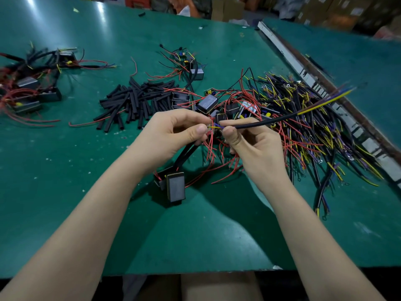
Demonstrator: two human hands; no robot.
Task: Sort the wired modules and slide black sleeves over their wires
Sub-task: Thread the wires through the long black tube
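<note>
My right grip (236,135) is pinched, thumb and forefinger, on the near end of a black sleeve (267,122); my left grip (186,132) is closed on the module end of the wires, just where yellow and blue leads (214,127) show in the small gap between the two hands. Sleeve's long axis runs from my right fingertips up and away to the right, over the tangled pile of loose wires (314,127). Far end open, with yellow and dark wire tips (329,99) sticking out beyond it. So the bare stretch lies leftward of the right grip, toward the left hand. Judging by that, the sleeve needs pushing left along its own axis to close the gap. Two modules (173,185) hang from black-sleeved leads below my left hand, resting on the green desk (65,170). Spare sleeves heap (134,101) lies beyond, nearer the left hand
</note>
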